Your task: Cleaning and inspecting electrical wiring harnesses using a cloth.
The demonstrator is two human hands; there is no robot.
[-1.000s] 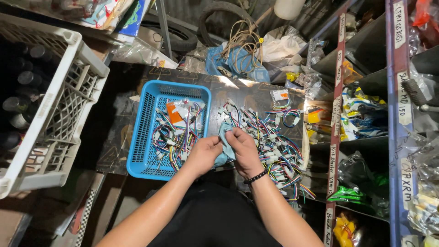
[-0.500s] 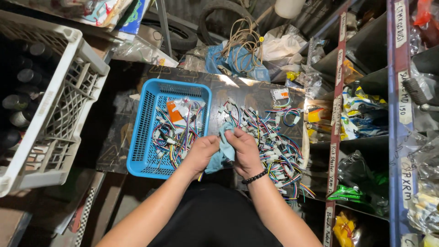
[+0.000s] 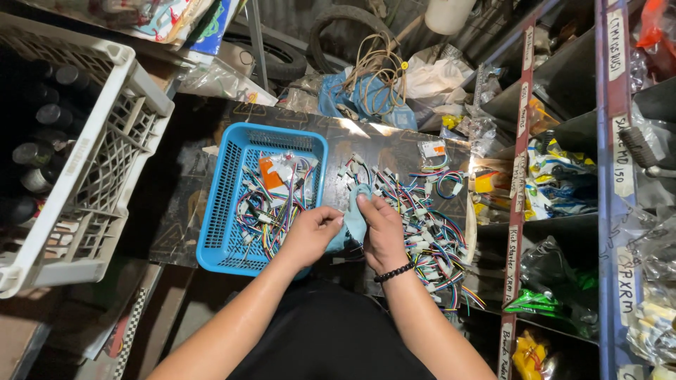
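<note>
Head view, looking down on a dark surface (image 3: 394, 151) crowded with wiring. Both hands meet near the front edge of the surface, at its middle, on a light blue cloth (image 3: 354, 214). Left hand (image 3: 312, 236) is curled around the lower part of the cloth, fingers closed on it. Right hand (image 3: 381, 232) grips the cloth from the other side, fingertips pinching its upper part; a black bead bracelet (image 3: 393, 271) sits on that wrist. What the cloth may wrap cannot be told. Blue plastic basket (image 3: 220, 211) stands on the left part of the surface, its near corner just beside the left hand; it holds bundled coloured wire harnesses with white connectors and an orange packet (image 3: 270, 173). A larger loose pile of wire harnesses (image 3: 429, 232) covers the right part of the surface, touching the right hand and running to the right edge. A small clear bag (image 3: 431, 149) lies near the far right corner. White plastic crate (image 3: 105, 176) with dark bottles stands off the left edge, well apart from the hands. Shelving (image 3: 521, 176) with packaged parts rises to the right.
</note>
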